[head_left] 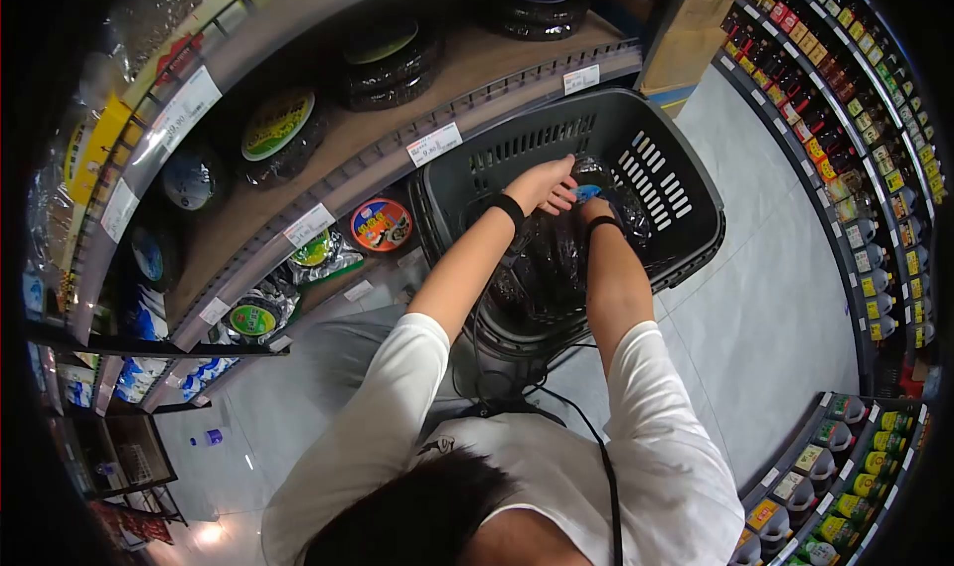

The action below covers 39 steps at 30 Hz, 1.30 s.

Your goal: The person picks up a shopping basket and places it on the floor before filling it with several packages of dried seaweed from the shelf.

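Observation:
A dark grey shopping basket (696, 243) stands in front of me, with dark items in clear wrap (552, 253) inside. My left hand (545, 186) is over the basket's inside, its fingers apart and nothing in them. Just right of it, my right hand (596, 208) reaches down among the wrapped packs beside a small blue patch (588, 191); its fingers are mostly hidden. Both wrists wear black bands.
Shelves at the left hold round wrapped packs (278, 127), with price tags along the shelf edge (517, 89). A cardboard box (693, 29) stands behind the basket. Shelves of bottles (825, 149) curve along the right, beyond the grey floor (765, 228).

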Motion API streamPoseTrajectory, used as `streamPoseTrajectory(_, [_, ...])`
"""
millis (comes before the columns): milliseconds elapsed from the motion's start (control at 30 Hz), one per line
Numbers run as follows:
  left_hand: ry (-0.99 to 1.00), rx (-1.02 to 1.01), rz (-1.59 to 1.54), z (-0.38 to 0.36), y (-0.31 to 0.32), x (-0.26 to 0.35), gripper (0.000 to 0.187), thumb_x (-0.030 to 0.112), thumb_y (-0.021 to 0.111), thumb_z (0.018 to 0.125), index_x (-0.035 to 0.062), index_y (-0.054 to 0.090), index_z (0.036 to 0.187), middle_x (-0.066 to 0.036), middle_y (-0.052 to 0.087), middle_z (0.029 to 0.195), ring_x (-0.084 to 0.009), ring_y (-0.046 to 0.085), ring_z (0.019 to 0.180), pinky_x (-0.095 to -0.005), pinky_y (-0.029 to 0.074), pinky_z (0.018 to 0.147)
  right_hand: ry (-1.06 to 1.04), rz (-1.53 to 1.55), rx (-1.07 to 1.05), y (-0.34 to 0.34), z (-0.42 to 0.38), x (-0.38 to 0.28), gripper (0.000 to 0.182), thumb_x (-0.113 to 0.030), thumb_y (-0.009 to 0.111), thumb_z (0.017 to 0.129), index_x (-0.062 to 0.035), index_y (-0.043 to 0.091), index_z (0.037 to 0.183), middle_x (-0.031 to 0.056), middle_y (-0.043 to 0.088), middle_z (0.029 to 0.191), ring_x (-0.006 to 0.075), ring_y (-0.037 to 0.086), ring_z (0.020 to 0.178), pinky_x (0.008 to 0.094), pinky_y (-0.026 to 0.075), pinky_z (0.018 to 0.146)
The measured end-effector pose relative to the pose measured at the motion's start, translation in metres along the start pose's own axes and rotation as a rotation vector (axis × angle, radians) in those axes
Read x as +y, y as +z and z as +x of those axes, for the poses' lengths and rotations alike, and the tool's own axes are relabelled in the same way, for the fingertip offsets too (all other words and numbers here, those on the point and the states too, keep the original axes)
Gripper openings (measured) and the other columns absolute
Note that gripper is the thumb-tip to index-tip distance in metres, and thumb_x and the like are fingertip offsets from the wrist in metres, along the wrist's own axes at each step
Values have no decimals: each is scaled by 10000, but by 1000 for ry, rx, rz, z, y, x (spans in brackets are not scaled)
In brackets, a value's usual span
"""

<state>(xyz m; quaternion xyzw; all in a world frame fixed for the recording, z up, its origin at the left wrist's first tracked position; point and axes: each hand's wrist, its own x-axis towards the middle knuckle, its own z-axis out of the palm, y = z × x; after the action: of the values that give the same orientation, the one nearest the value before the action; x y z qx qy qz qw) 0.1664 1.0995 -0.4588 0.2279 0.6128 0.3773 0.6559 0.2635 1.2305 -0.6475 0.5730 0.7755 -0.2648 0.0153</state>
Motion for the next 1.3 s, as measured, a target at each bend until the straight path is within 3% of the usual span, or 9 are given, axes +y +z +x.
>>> streamPoseTrajectory(267, [78, 103, 77, -21, 11, 31, 529, 487, 412, 874, 27, 462, 1129, -148, 521, 1076, -271, 535, 978, -422, 440, 831, -299, -211, -167, -128, -44, -75, 333, -225, 593, 753, 13, 614, 986, 248, 556, 1053, 343, 538, 1014, 389, 467, 817])
streamPoseTrajectory(500, [497, 225, -240, -123, -48, 64, 270, 157, 552, 833, 45, 471, 1065, -104, 552, 1015, -214, 583, 866, -357, 503, 773, -581, 182, 227, -181, -77, -140, 238, -181, 604, 702, -12, 635, 866, 205, 615, 893, 330, 589, 895, 374, 475, 766])
streamPoseTrajectory(567, [683, 364, -226, -136, -111, 61, 285, 121, 569, 798, 41, 469, 1053, -98, 549, 968, -190, 563, 840, -335, 506, 740, -646, 266, 247, -186, -82, -158, 222, -164, 605, 701, -22, 631, 870, 187, 628, 865, 314, 606, 856, 361, 482, 738])
streamPoseTrajectory(633, [786, 949, -229, -163, -134, 70, 311, 124, 592, 760, 41, 475, 1037, -74, 527, 950, -157, 524, 844, -303, 488, 697, -719, 305, 225, -205, -105, -183, 208, -136, 585, 711, -20, 628, 879, 186, 629, 856, 313, 613, 826, 356, 482, 726])
streamPoseTrajectory(800, [661, 1203, -164, -196, -201, 79, 474, 175, 650, 713, 36, 465, 1126, -81, 528, 1029, -193, 507, 925, -299, 442, 721, -916, 581, 199, -204, -124, -246, 163, -119, 564, 707, -22, 633, 818, 189, 622, 837, 343, 590, 848, 383, 464, 764])
streamPoseTrajectory(900, [605, 1593, 294, -169, -261, 71, 527, 204, 671, 718, 24, 442, 1158, -106, 537, 1086, -207, 532, 929, -291, 454, 685, -958, 682, 152, -189, -126, -287, 239, -135, 579, 729, -37, 608, 945, 142, 624, 792, 259, 606, 766, 338, 467, 724])
streamPoseTrajectory(1033, [607, 1406, 176, -163, -272, 61, 605, 212, 718, 701, -10, 410, 1173, -134, 531, 1106, -209, 552, 904, -278, 461, 654, -999, 658, 217, -166, -142, -311, 375, -152, 583, 749, -101, 545, 1119, 107, 609, 752, 221, 596, 736, 317, 459, 715])
streamPoseTrajectory(1100, [598, 1425, 259, -156, -276, 55, 622, 200, 736, 691, -21, 403, 1168, -136, 538, 1086, -204, 555, 895, -274, 462, 647, -971, 643, 59, -160, -150, -310, 422, -161, 565, 749, -118, 499, 1163, 198, 606, 912, 358, 569, 898, 393, 443, 810])
streamPoseTrajectory(1300, [598, 1036, -99, -190, -227, 52, 684, 27, 741, 656, -45, 315, 1186, -172, 513, 1073, -213, 585, 894, -285, 525, 667, -852, 721, 228, -150, -146, -305, 579, -253, 616, 767, 8, 364, 1218, 267, 578, 974, 400, 549, 945, 405, 433, 821])
